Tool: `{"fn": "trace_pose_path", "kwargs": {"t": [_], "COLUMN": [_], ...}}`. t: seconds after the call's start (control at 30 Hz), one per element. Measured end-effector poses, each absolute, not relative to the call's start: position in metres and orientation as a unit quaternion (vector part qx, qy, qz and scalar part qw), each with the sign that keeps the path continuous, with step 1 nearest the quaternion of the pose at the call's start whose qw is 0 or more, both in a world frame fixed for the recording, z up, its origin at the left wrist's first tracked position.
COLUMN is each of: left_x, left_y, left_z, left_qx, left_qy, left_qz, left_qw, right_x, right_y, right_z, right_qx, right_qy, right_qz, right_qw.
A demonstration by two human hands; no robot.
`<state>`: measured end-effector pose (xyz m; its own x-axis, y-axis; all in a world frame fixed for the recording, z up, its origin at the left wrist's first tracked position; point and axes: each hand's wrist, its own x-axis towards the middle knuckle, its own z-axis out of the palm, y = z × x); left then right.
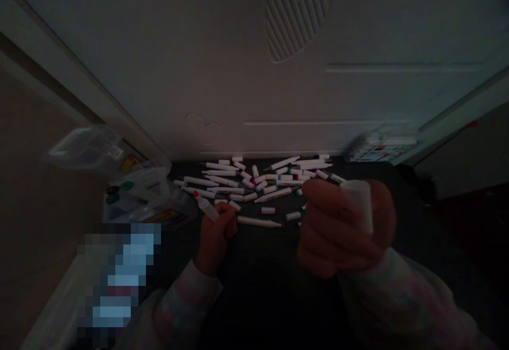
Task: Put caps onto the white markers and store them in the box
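The scene is dim. My left hand is closed round a white marker whose red tip points up and to the left. My right hand is raised nearer the camera, its fingers curled round a white cap or marker end. Beyond both hands several white markers with coloured ends lie scattered on a dark mat. A single white marker lies between my hands.
A white cabinet front with ribbed heart shapes rises behind the markers. A clear plastic box and its lid stand at the left. A marker pack sits at the back right.
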<state>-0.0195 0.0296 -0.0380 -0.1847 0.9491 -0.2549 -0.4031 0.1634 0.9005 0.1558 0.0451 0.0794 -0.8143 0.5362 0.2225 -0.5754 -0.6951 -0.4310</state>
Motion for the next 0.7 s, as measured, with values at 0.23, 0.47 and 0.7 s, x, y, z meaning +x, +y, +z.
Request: {"fn": "trace_pose_path", "kwargs": {"t": [0.23, 0.47, 0.7], "left_x": [-0.0189, -0.0190, -0.0205], "left_y": [0.0297, 0.0283, 0.0282], "left_z": [-0.0371, -0.0366, -0.0403], "left_qx": [0.272, 0.271, 0.269], "left_qy": [0.500, 0.497, 0.494], "left_qz": [0.587, 0.588, 0.587], "left_qw": [0.577, 0.578, 0.582], "right_x": [0.1573, 0.1594, 0.1586], "right_y": [0.0416, 0.0381, 0.0417], "right_z": [0.0765, 0.0779, 0.0750], "right_qx": [0.026, 0.005, -0.016], "right_qy": [-0.292, -0.298, -0.354], "right_qz": [0.896, 0.892, 0.861], "right_qw": [0.335, 0.340, 0.365]}}
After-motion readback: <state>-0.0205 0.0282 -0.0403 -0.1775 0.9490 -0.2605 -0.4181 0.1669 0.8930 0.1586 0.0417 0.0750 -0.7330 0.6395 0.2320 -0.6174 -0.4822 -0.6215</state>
